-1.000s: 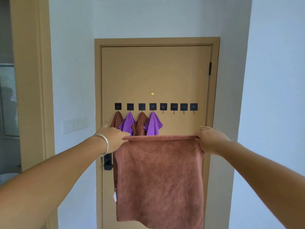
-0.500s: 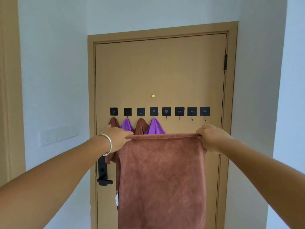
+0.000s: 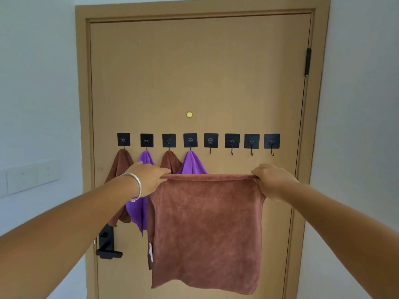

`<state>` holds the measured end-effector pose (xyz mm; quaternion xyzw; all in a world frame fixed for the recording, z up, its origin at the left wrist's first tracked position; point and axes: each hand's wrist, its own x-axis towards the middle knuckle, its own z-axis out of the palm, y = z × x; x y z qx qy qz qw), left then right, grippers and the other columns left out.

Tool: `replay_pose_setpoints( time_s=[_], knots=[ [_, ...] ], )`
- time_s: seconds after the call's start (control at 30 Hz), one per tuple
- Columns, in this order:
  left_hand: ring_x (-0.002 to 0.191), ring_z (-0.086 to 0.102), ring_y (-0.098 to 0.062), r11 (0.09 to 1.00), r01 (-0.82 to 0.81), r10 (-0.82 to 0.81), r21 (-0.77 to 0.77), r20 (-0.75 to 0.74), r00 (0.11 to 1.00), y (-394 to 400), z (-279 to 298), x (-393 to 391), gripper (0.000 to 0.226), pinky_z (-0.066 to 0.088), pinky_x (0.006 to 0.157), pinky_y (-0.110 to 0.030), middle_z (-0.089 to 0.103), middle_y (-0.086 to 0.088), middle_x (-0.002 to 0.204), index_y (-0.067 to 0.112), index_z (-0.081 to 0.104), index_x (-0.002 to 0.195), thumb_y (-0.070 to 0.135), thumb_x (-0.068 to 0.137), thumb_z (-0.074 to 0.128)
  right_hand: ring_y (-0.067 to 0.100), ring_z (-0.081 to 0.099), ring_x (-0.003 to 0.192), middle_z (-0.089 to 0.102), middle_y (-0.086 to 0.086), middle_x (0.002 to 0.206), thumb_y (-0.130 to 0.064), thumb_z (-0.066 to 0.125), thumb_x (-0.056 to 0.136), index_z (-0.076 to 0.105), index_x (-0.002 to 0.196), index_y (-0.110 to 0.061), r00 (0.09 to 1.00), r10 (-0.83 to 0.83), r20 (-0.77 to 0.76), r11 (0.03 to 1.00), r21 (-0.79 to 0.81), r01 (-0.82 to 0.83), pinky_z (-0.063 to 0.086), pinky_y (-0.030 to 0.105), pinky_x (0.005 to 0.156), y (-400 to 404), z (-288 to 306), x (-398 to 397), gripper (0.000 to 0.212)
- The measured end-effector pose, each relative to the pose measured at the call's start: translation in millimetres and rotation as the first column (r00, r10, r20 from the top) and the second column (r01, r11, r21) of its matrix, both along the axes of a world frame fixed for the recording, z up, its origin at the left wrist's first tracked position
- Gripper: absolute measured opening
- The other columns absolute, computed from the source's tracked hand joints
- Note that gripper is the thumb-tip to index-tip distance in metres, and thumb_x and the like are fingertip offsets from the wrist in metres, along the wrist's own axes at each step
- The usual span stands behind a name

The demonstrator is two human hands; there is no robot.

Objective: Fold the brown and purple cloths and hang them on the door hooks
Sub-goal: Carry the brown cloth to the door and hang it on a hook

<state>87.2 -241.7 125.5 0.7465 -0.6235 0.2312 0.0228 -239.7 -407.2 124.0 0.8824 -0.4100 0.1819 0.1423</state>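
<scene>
tan door (image 3: 194,72) | both hands outstretched | left hand (image 3: 149,176), right hand (image 3: 273,180) pinching brown cloth (image 3: 207,229) corners

pale walls (image 3: 38,83) flank a tan door (image 3: 194,72); switch plate (image 3: 32,176) left.

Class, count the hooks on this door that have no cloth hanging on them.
4: the fifth, sixth, seventh and eighth hooks from the left. None appear hidden.

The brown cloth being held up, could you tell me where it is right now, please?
In the head view the brown cloth hangs centre frame before the door, stretched by its top corners between the left hand and right hand, just below the hooks.
</scene>
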Motion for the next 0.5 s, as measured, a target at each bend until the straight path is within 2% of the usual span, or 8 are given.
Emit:
replay_pose_setpoints(
  time_s=[0.1, 0.2, 0.23, 0.3, 0.37, 0.43, 0.5],
  knots=[
    [0.116, 0.055, -0.019, 0.994, 0.076, -0.079, -0.075, -0.033, 0.996, -33, 4, 25, 0.04, 0.034, 0.102, -0.031, 0.061, 0.008, 0.129, 0.036, 0.043, 0.141, 0.037, 0.103, 0.032, 0.018, 0.052, 0.103, 0.055, -0.007, 0.106, -0.028, 0.035, 0.102, 0.063, 0.106, -0.023, 0.999, -0.016, 0.043, 1.0, 0.013, 0.016, 0.043, 0.032, 0.086, -28, 4, 22, 0.028],
    [0.107, 0.058, -0.021, 0.979, 0.15, -0.153, -0.141, -0.012, 0.988, -62, 12, 45, 0.044, 0.042, 0.089, -0.028, 0.065, 0.004, 0.12, 0.038, 0.049, 0.136, 0.02, 0.098, 0.037, 0.018, 0.049, 0.116, 0.056, -0.007, 0.125, -0.022, 0.037, 0.102, 0.062, 0.122, -0.021, 0.99, 0.01, 0.144, 1.0, 0.015, -0.012, 0.043, 0.034, 0.097, -49, 6, 43, 0.033],
    [0.102, 0.06, -0.02, 0.974, 0.167, -0.17, -0.155, -0.006, 0.985, -71, 13, 51, 0.046, 0.045, 0.084, -0.029, 0.066, 0.003, 0.115, 0.039, 0.052, 0.132, 0.015, 0.096, 0.038, 0.017, 0.05, 0.115, 0.057, -0.008, 0.122, -0.019, 0.038, 0.101, 0.064, 0.121, -0.022, 0.983, 0.026, 0.179, 1.0, 0.007, -0.028, 0.043, 0.033, 0.097, -55, 6, 49, 0.033],
    [0.089, 0.061, -0.018, 0.964, 0.198, -0.199, -0.176, 0.012, 0.98, -87, 15, 59, 0.047, 0.045, 0.073, -0.028, 0.067, 0.005, 0.104, 0.041, 0.055, 0.124, 0.011, 0.092, 0.039, 0.016, 0.057, 0.102, 0.063, -0.01, 0.108, -0.01, 0.039, 0.098, 0.069, 0.104, -0.027, 0.97, 0.058, 0.237, 0.998, -0.018, -0.055, 0.049, 0.032, 0.088, -63, 7, 60, 0.036],
    [0.075, 0.054, -0.014, 0.948, 0.24, -0.236, -0.209, 0.044, 0.971, -104, 16, 65, 0.045, 0.036, 0.062, -0.025, 0.064, 0.007, 0.095, 0.038, 0.054, 0.117, 0.006, 0.088, 0.04, 0.017, 0.06, 0.09, 0.064, -0.008, 0.094, -0.002, 0.038, 0.093, 0.071, 0.091, -0.027, 0.954, 0.058, 0.295, 0.998, -0.042, -0.048, 0.053, 0.033, 0.079, -73, 9, 72, 0.042],
    [0.067, 0.045, -0.012, 0.922, 0.307, -0.305, -0.238, 0.045, 0.951, -117, 14, 69, 0.042, 0.028, 0.056, -0.024, 0.06, 0.006, 0.095, 0.034, 0.048, 0.11, 0.001, 0.084, 0.041, 0.017, 0.058, 0.086, 0.063, -0.006, 0.092, -0.001, 0.038, 0.092, 0.069, 0.09, -0.026, 0.946, 0.036, 0.321, 0.998, -0.057, -0.019, 0.052, 0.031, 0.075, -83, 10, 81, 0.04],
    [0.068, 0.045, -0.01, 0.898, 0.381, -0.388, -0.22, 0.013, 0.922, -131, 11, 68, 0.031, 0.029, 0.055, -0.023, 0.056, 0.006, 0.1, 0.032, 0.044, 0.104, 0.009, 0.083, 0.041, 0.017, 0.054, 0.08, 0.059, -0.006, 0.087, 0.001, 0.037, 0.089, 0.058, 0.084, -0.029, 0.959, 0.011, 0.285, 0.997, -0.077, 0.012, 0.048, 0.029, 0.067, -92, 10, 87, 0.037]
  ],
)
